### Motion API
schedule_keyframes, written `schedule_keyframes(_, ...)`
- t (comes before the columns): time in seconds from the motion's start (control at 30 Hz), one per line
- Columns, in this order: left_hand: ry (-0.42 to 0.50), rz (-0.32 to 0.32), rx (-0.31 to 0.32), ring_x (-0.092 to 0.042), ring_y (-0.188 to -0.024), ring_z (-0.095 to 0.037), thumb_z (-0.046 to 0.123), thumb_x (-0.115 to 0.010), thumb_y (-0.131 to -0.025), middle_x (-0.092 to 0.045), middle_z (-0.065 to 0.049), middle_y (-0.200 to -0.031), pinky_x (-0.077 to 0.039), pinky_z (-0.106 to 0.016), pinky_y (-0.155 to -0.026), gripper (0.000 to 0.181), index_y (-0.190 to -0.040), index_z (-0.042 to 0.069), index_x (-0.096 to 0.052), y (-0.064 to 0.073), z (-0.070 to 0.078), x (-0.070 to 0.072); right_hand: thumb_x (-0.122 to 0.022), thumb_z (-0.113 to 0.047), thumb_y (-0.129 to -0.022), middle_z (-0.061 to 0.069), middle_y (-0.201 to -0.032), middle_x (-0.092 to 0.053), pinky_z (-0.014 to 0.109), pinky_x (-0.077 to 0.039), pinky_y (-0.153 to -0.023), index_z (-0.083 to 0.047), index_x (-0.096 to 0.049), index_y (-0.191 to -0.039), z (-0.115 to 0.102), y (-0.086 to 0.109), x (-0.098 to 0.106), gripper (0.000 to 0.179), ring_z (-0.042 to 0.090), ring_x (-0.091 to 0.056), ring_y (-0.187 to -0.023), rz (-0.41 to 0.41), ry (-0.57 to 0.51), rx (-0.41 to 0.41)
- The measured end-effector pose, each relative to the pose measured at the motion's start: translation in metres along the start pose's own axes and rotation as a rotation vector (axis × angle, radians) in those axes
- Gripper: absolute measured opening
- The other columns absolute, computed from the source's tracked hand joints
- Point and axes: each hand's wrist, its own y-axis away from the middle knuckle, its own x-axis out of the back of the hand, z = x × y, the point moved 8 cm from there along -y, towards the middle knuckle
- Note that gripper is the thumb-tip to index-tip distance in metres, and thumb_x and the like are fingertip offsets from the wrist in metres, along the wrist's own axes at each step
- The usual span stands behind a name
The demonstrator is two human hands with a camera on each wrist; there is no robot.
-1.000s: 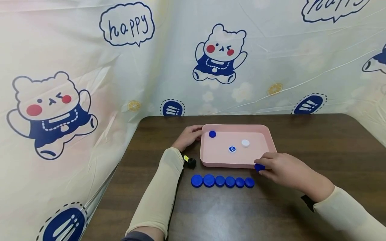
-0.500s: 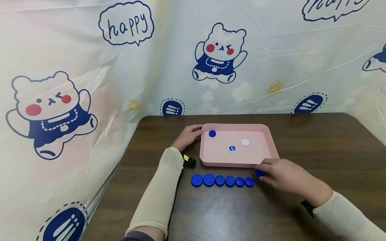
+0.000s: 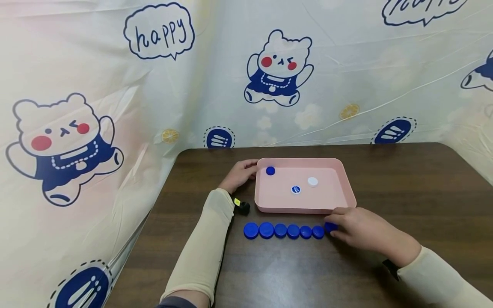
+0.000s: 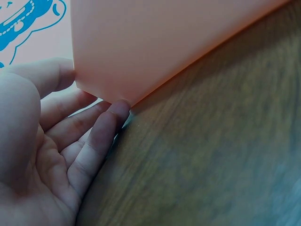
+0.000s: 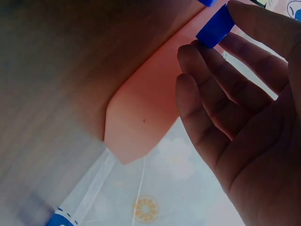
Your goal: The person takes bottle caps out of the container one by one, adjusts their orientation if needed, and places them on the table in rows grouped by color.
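My right hand (image 3: 363, 229) pinches a blue bottle cap (image 3: 330, 227) between thumb and fingers, at the right end of a row of blue bottle caps (image 3: 280, 230). In the right wrist view the ridged side of that pinched cap (image 5: 216, 26) shows at the fingertips. My left hand (image 3: 239, 174) holds the left side of a pink tray (image 3: 300, 210); the left wrist view has the thumb against its wall and fingertips (image 4: 121, 109) at its lower corner. Inside the tray lie a blue cap (image 3: 271, 171), a plain white cap (image 3: 313, 182) and a white cap with a blue print (image 3: 295, 190).
Behind the brown wooden table (image 3: 285, 273) hangs a pale curtain (image 3: 215, 77) with bear drawings. A small black device with a yellow tag (image 3: 242, 208) is by the left wrist, left of the tray. The row of caps runs along the tray's near side.
My right hand has moved down, towards me, with the blue bottle cap, from the tray's near right corner to the end of the row. My left hand stays at the tray.
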Motion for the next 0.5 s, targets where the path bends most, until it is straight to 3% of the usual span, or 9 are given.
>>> schedule_keyframes(0.5, -0.007, 0.001, -0.007, -0.063, -0.096, -0.018, 0.036, -0.061, -0.097, -0.062, 0.003, -0.122, -0.053, -0.034, -0.084, 0.039, -0.133, 0.021, -0.061, -0.0016, -0.0004, -0.0001, -0.079, -0.018, -0.082, -0.007, -0.093, -0.063, 0.032, -0.055, -0.068, -0.013, -0.072, -0.105, 0.0001, 0.0023, -0.0075, 0.025, 0.005, -0.059, -0.077, -0.017, -0.022, -0.013)
